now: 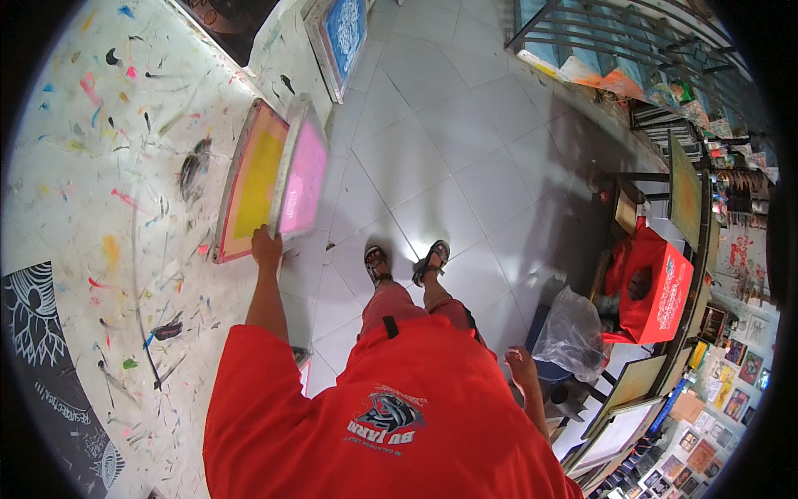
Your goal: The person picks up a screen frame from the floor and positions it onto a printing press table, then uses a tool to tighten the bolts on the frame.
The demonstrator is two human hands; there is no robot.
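Beside the white paint-spattered surface (91,237) stand a yellow-centred frame (258,179) and a pink-centred frame (303,176), likely light, stiff-rimmed, fragile mid-panel, best held by the rim, where the left hand (267,248) sits, grip unclear, the right hand (521,366) half-open.

The yellow silkscreen (260,179) has a pinkish-red border, the pink silkscreen (306,170) white print; multicoloured smears (110,249) fleck the white wall (66,224).

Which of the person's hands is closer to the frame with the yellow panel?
The left. The left hand is at the lower edge of the yellow-panelled frame; the right hand is well away to the right, near the clear plastic bag.
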